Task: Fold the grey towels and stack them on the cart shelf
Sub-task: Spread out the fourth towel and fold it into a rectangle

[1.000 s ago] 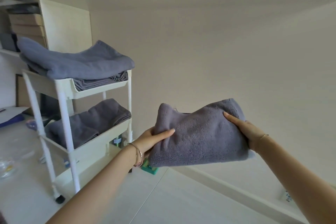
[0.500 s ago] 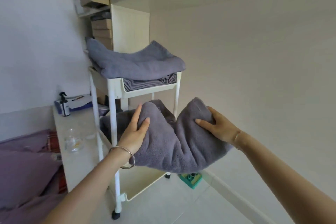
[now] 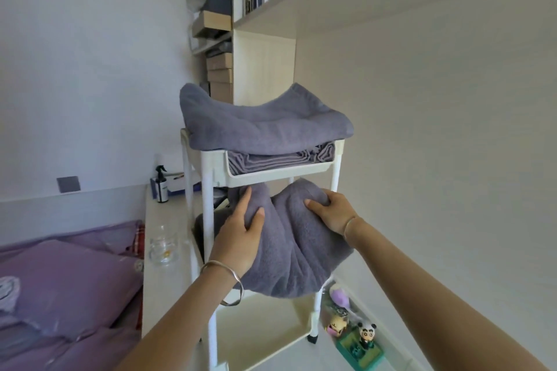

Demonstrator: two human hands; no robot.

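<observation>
A folded grey towel (image 3: 298, 253) sags between my hands at the front of the white cart's (image 3: 208, 214) middle shelf, its far edge under the top tray. My left hand (image 3: 239, 235) grips its left end, thumb on top. My right hand (image 3: 330, 212) grips its right end with curled fingers. A dark grey towel (image 3: 199, 227) lies on the middle shelf behind the cart post, mostly hidden. The top tray (image 3: 280, 173) holds folded grey towels (image 3: 262, 126), the uppermost one lying loose and rumpled.
The cart's bottom shelf (image 3: 265, 328) holds nothing visible. Small toys on a green base (image 3: 358, 343) sit on the floor right of the cart. A white ledge on the left carries a glass jar (image 3: 164, 247) and a spray bottle (image 3: 161, 184). Purple bedding (image 3: 60, 289) lies lower left.
I have turned left and closed in on the cart. Both hands carried the folded towel from open air to the middle shelf, and it bends more in the middle.
</observation>
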